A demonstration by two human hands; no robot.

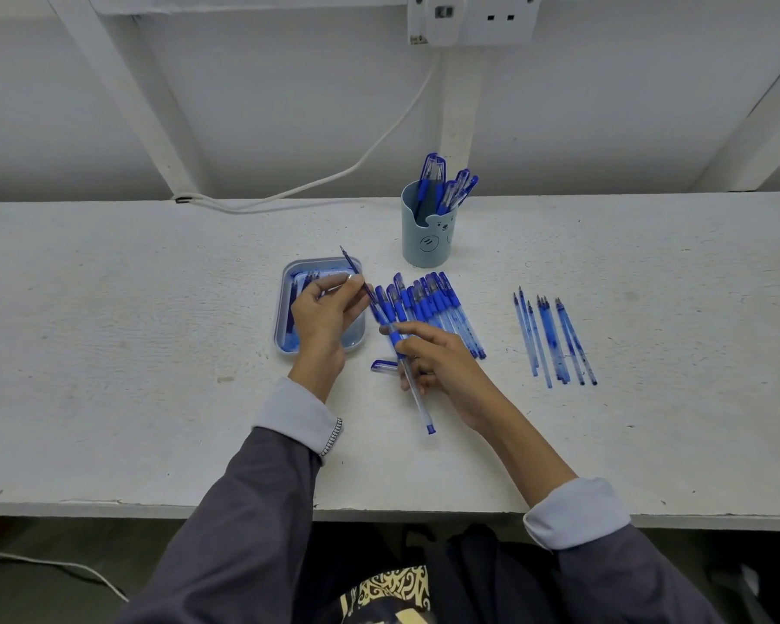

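Observation:
My left hand (329, 315) pinches a thin blue ink refill (351, 265) between thumb and fingertips, its tip pointing up and away over the grey tray (282, 304). My right hand (442, 360) grips a clear pen barrel (417, 398) with a blue grip and blue end plug; the refill's lower end meets the barrel's front. A loose blue cap (383, 366) lies on the table just left of my right hand. A row of capped blue pens (433, 304) lies behind my right hand.
A pale blue holder (426, 238) with several capped pens stands behind the row. Several bare refills (555, 340) lie side by side at the right. A white cable (334, 177) runs along the wall from a socket (471, 18). The table's front edge (154, 508) is near me.

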